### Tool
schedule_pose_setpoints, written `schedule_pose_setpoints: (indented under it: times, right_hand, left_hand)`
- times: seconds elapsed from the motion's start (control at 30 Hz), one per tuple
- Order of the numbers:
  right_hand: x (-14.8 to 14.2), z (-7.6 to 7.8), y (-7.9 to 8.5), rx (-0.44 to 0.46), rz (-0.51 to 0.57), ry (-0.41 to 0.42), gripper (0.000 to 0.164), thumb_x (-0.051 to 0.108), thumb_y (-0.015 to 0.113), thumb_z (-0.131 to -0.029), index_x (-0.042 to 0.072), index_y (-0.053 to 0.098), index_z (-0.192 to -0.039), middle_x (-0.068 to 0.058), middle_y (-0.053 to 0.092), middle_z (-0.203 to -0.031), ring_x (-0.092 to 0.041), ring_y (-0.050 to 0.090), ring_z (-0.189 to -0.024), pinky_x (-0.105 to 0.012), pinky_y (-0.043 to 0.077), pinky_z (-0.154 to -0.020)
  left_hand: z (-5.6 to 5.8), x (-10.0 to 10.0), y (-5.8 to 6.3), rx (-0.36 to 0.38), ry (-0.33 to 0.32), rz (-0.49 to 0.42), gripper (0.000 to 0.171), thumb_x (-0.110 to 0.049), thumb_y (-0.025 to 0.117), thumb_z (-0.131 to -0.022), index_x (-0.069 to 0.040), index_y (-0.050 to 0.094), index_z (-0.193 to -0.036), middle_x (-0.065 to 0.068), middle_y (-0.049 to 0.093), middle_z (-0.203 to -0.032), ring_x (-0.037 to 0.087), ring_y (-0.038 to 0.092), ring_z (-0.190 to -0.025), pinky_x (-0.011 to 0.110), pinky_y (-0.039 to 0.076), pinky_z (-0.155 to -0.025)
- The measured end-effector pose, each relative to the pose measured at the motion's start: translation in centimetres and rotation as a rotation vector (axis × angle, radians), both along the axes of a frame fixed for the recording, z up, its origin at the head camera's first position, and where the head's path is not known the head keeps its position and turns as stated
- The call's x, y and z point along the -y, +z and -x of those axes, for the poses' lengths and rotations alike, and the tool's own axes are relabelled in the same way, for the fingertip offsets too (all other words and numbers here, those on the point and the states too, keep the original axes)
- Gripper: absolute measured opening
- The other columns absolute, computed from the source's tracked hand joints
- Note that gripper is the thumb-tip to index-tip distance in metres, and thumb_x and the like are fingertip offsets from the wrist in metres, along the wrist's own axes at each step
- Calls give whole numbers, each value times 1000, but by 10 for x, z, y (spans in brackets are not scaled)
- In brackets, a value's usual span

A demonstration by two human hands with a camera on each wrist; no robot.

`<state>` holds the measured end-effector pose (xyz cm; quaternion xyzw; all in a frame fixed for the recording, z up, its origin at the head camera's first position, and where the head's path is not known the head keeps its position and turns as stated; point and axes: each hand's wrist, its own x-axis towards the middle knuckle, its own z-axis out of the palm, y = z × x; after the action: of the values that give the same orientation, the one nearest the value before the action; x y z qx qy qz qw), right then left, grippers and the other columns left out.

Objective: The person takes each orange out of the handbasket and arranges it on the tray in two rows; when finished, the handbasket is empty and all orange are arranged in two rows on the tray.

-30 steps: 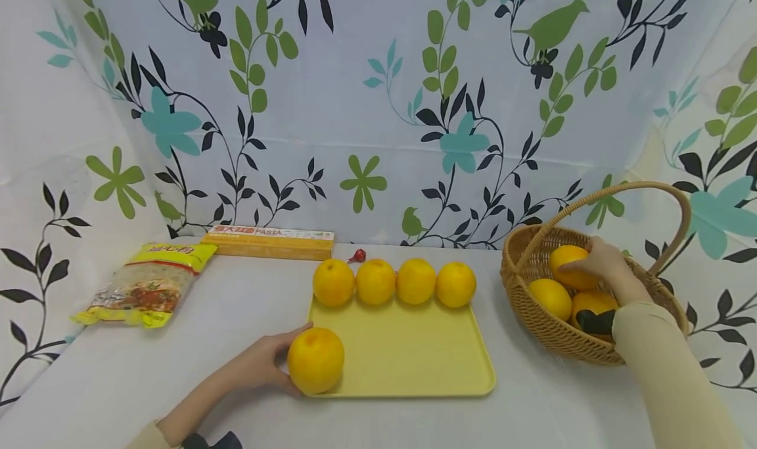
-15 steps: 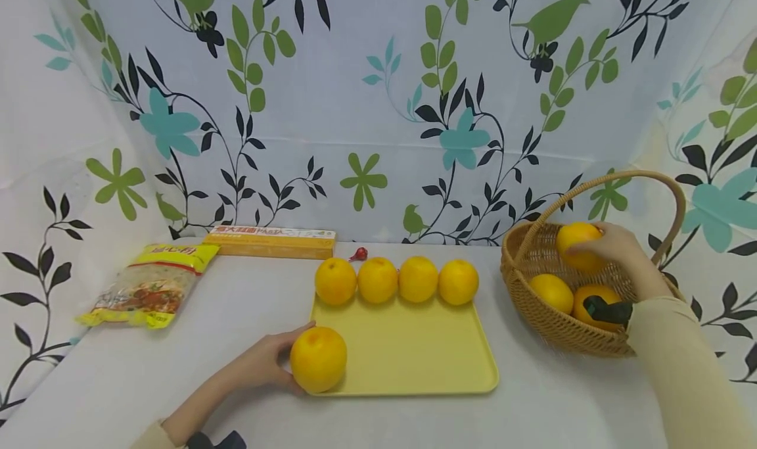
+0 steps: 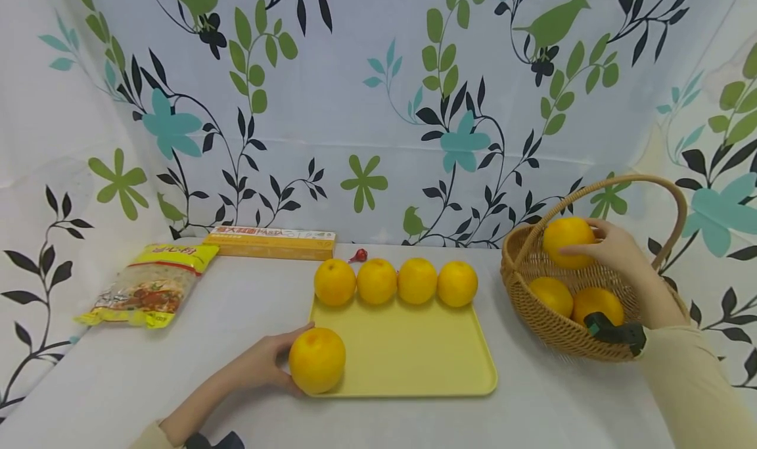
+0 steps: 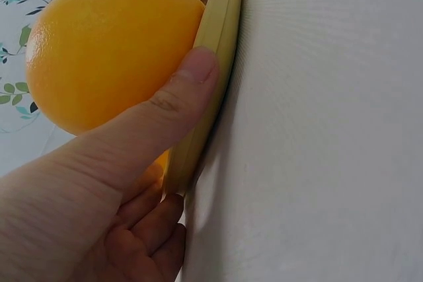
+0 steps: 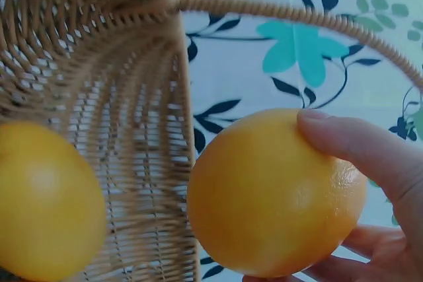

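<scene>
My left hand (image 3: 269, 362) holds the left front corner of a yellow tray (image 3: 408, 350). Its thumb lies along the rim, close against an orange (image 3: 317, 360) at that corner; curled fingers (image 4: 155, 232) show at the tray's edge. With my right hand (image 3: 621, 255) I grip another orange (image 3: 569, 242), raised within the wicker basket (image 3: 532, 314) under its handle. Thumb and fingers lie around it in the right wrist view. Two more oranges, a left one (image 3: 551, 296) and a right one (image 3: 598, 306), lie in the basket.
A row of several oranges (image 3: 377, 281) lines the tray's back edge. Behind it are a small red object (image 3: 359, 256) and a long pasta box (image 3: 272, 242). A yellow-ended food bag (image 3: 154, 284) lies at left. Patterned cloth (image 3: 378, 120) hangs behind the table.
My right hand has lifted the orange up from the others in the basket, then shifted it slightly left. The left hand keeps its place at the tray's corner.
</scene>
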<state>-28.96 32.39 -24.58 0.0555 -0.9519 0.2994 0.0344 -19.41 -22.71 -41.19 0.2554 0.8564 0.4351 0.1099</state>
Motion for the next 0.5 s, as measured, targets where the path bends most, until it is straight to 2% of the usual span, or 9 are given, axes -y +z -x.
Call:
schedule_pose_setpoints:
  times: [0.2, 0.33, 0.4, 0.5]
  right_hand:
    - [10, -8, 0, -33, 69, 21, 93, 38, 67, -78, -10, 12, -136, -38, 22, -131, -52, 26, -115, -64, 27, -90]
    - [13, -17, 1, -67, 103, 91, 86, 27, 71, -77, -9, 16, -133, -34, 24, -131, -52, 25, -117, -63, 30, -89]
    - [14, -21, 0, -80, 112, 137, 82, 23, 71, -77, -6, 18, -132, -29, 30, -127, -47, 34, -113, -55, 38, -88]
    - [16, -26, -3, -71, 165, 203, 75, 17, 70, -78, -2, 20, -132, -22, 36, -125, -32, 44, -104, -38, 46, -82]
  left_hand:
    - [0, 0, 1, 4, 12, -2, 95, -31, 82, -59, -2, 35, -136, 12, 34, -139, 32, 34, -123, 53, 25, -99]
    - [0, 0, -1, 3, -2, 1, 95, -31, 81, -60, -1, 34, -136, 13, 34, -139, 32, 34, -123, 53, 25, -99]
    - [-1, 0, -1, 4, 1, -2, 95, -31, 81, -60, -1, 34, -136, 13, 34, -139, 32, 34, -123, 53, 26, -99]
    - [-2, 0, 0, 6, 8, -5, 96, -31, 82, -59, -2, 34, -137, 12, 34, -139, 32, 34, -123, 52, 26, -98]
